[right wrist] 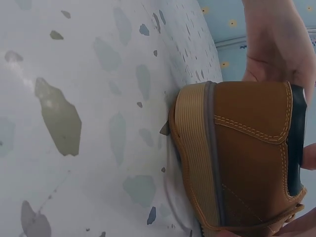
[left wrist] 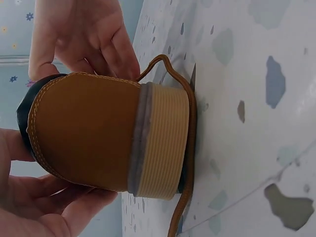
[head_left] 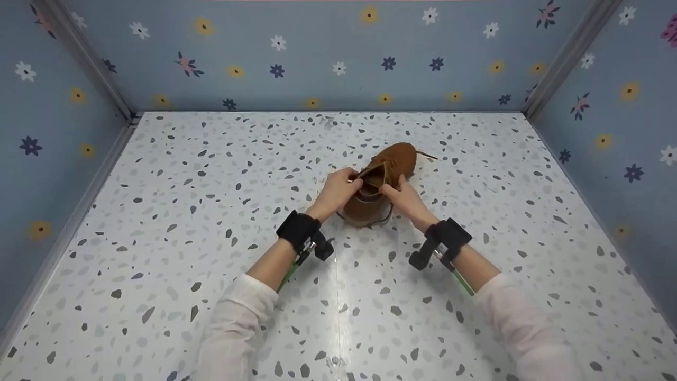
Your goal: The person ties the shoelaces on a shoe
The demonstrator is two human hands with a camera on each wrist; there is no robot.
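Observation:
A brown lace-up shoe point(head_left: 365, 211) sits on the speckled surface, its toe pointing away and to the right. My left hand point(head_left: 338, 191) pinches the left edge of its opening, thumb at the collar and fingers along the outer side. On the opposite edge, my right hand point(head_left: 404, 198) grips in the same way. The dark padded collar point(right wrist: 297, 143) shows in the right wrist view. A brown lace point(left wrist: 191, 128) runs low around the ribbed tan sole point(left wrist: 164, 143) at the heel. Another stretch of lace point(head_left: 427, 155) sticks out past the toe.
The white speckled tabletop point(head_left: 211, 254) surrounds the shoe, with a seam running toward me. Blue flowered panels point(head_left: 317, 53) wall it in at the back and both sides. Each wrist wears a black strap point(head_left: 299, 230) with a small camera.

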